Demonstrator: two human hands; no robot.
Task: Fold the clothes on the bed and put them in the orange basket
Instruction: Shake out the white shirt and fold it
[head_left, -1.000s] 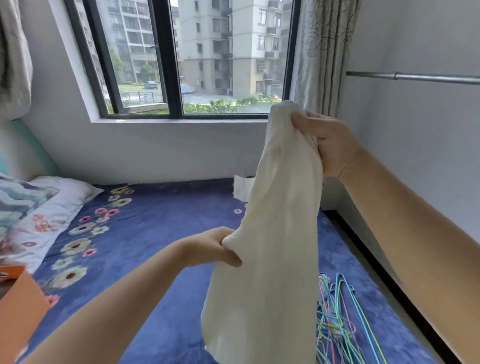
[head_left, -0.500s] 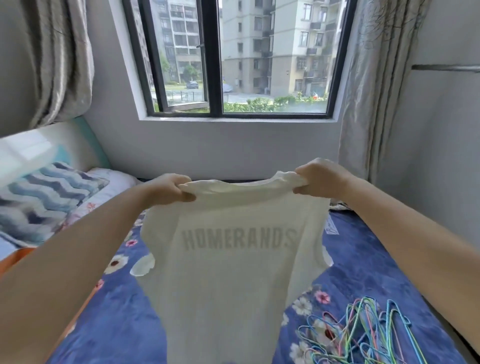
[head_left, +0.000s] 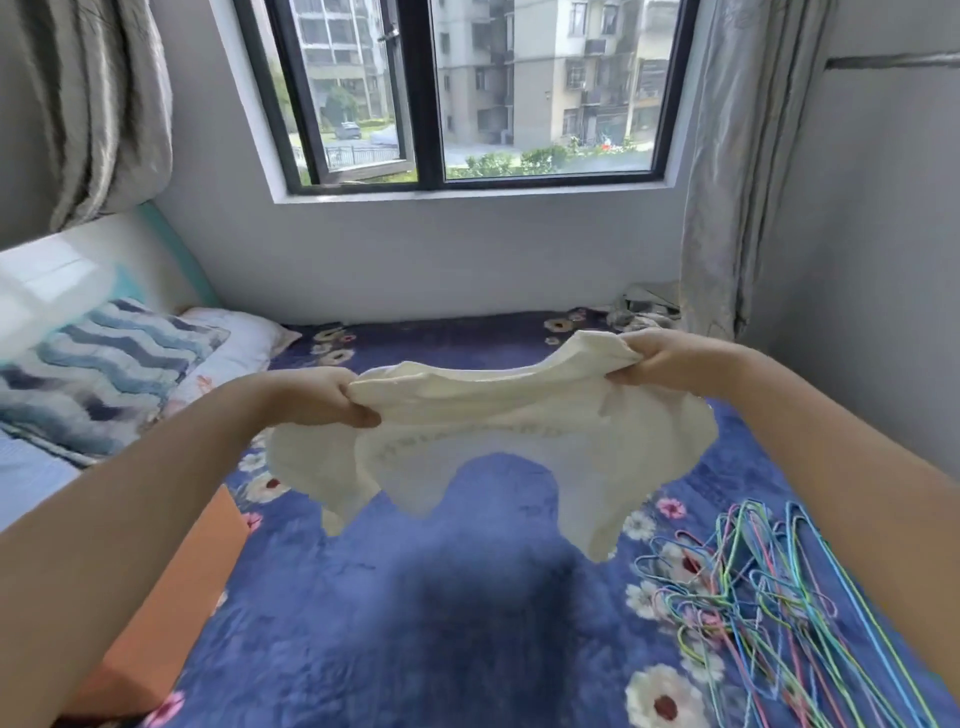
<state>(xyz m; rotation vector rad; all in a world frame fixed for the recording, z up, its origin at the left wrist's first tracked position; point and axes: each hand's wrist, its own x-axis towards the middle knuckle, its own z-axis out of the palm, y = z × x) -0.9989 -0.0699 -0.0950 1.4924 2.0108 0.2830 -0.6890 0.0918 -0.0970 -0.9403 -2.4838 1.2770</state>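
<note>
A cream-white T-shirt (head_left: 519, 431) billows in the air above the bed, its body swung forward and up so the hem flares out. My left hand (head_left: 322, 397) grips one shoulder of the shirt, and my right hand (head_left: 670, 358) grips the other. Faint lettering shows through the fabric. The orange basket (head_left: 171, 608) stands on the bed at the lower left, mostly hidden behind my left forearm.
The bed (head_left: 467, 623) has a blue floral cover. A pile of coloured wire hangers (head_left: 753, 597) lies at the right. Pillows (head_left: 104, 364) sit at the left by the headboard. A window and wall are ahead; a crumpled cloth (head_left: 644, 312) lies by the curtain.
The shirt went from hanging bunched in my raised right hand to being spread by both shoulders. Now its body has flipped up and forward, billowing over the bed.
</note>
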